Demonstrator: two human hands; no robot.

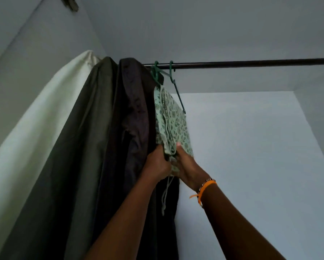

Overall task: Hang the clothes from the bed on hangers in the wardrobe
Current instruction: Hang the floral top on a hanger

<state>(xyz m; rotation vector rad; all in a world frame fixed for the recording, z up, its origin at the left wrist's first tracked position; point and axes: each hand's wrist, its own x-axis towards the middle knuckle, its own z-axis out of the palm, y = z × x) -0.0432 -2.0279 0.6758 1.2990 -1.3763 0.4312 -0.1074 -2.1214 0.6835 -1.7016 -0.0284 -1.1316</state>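
Gripping floral garment [173, 117] hem, rail [251, 63] rightward — bare

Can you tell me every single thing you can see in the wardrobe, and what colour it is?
rail: one, dark metal, runs across the top of the wardrobe.
hangers: two in sight, green, hooked on the rail.
patterned garment: one, pale green with leaf print, hangs from a green hanger.
drawstring: one, pale, dangles below the hands.
dark garment: one, dark brown-black, hangs left of the patterned one.
olive garment: one, olive green, further left.
cream garment: one, cream, furthest left.
wristband: one, orange, on the right wrist.
left hand: grips the patterned garment's lower edge.
right hand: grips the same edge.
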